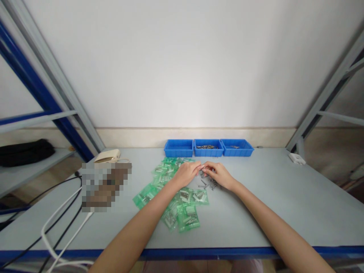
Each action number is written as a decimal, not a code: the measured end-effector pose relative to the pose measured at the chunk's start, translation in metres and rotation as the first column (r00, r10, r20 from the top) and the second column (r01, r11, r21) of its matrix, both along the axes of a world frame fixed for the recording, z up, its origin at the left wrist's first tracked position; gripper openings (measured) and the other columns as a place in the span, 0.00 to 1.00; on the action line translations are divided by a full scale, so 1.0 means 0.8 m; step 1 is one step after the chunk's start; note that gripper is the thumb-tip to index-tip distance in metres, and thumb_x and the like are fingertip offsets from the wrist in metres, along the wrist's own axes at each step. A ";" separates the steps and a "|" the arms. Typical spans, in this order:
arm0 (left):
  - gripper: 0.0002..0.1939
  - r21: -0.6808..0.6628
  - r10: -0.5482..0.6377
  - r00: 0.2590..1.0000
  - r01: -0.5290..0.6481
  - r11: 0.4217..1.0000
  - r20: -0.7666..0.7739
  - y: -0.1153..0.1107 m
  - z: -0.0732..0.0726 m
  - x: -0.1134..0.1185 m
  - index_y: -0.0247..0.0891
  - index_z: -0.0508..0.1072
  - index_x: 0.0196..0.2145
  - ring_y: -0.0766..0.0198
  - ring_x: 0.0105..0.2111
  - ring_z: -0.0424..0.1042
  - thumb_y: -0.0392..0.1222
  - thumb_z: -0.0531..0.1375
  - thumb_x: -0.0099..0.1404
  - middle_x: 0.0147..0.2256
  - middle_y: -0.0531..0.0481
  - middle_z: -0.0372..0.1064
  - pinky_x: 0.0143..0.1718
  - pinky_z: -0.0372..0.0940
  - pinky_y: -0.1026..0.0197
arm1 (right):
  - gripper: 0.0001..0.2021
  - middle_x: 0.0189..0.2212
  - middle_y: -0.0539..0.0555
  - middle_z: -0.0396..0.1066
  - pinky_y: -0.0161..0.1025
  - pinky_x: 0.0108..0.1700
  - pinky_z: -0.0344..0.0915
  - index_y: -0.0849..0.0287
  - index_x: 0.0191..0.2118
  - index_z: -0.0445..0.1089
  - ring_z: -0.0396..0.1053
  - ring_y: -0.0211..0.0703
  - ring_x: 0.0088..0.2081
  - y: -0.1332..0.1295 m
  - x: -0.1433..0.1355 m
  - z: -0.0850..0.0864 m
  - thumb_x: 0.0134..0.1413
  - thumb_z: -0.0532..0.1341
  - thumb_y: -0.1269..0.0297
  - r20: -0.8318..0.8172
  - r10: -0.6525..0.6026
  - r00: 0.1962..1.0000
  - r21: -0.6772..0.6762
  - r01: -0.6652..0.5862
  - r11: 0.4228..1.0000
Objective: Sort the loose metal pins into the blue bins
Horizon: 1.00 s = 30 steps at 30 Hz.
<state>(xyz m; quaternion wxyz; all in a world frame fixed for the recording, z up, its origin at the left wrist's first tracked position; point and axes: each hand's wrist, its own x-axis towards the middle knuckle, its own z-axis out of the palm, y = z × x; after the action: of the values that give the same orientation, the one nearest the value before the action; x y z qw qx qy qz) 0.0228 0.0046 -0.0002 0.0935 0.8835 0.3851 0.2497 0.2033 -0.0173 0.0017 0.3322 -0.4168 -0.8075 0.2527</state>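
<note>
1. R hand (222,175): palm down, fingers curled, thumb & index drawn near each other, so only slightly open. L hand (186,173): fingers bunched, tips meeting the R hand's. Too small & blurred at the tips to tell if either has hold of a piece.

2. Step in hand, as I judge it: close two-handed fingertip work on small hardware, done just above the table (241,227). A next move from here calls for a light pinch w/ both sets of tips kept close; loose, thin pcs could roll or slip away.

3. Loose screws (212,184): small scattered heap on the table, under & just beside the R hand, on the near side of its fingers.

4. Green bags (189,218): spread under & around the L hand and forearm, some nearer the body, w/ pale & metal pcs visible inside.

5. Blue bins, in a row beyond both hands: L bin (178,152), mid bin (209,153) w/ a pile of metal pcs, R bin (238,152) w/ a few.
</note>
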 end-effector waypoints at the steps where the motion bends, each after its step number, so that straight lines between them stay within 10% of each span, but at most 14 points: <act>1: 0.18 -0.002 0.007 1.000 -0.007 1.000 0.002 0.000 0.000 0.000 0.39 0.68 0.28 0.67 0.25 0.68 0.45 0.44 0.69 0.22 0.55 0.67 0.29 0.56 0.67 | 0.12 0.26 0.49 0.73 0.32 0.32 0.59 0.58 0.37 0.70 0.67 0.36 0.27 0.000 -0.001 0.000 0.56 0.54 0.58 -0.013 0.000 1.000 -0.003 -0.001 1.000; 9: 0.12 -0.027 0.030 0.999 -0.029 0.999 0.024 -0.003 0.002 0.002 0.40 0.67 0.37 0.66 0.26 0.69 0.46 0.47 0.68 0.24 0.56 0.69 0.29 0.57 0.67 | 0.11 0.28 0.49 0.73 0.33 0.33 0.56 0.55 0.36 0.72 0.66 0.37 0.28 -0.001 0.000 0.001 0.54 0.55 0.57 0.122 -0.193 0.974 0.105 0.181 0.978; 30: 0.11 -0.018 0.031 0.999 -0.031 0.999 0.025 -0.003 0.000 0.002 0.40 0.67 0.38 0.65 0.25 0.69 0.46 0.47 0.68 0.24 0.56 0.69 0.30 0.57 0.67 | 0.18 0.28 0.50 0.72 0.34 0.35 0.55 0.57 0.31 0.70 0.67 0.38 0.30 0.003 0.005 -0.004 0.61 0.47 0.57 0.186 -0.143 0.972 0.108 0.124 0.986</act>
<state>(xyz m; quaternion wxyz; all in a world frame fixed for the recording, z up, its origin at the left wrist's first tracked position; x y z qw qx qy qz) 0.0240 0.0024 0.0000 0.1021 0.8733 0.3998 0.2590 0.2073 -0.0150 -0.0019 0.2880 -0.4764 -0.8172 0.1492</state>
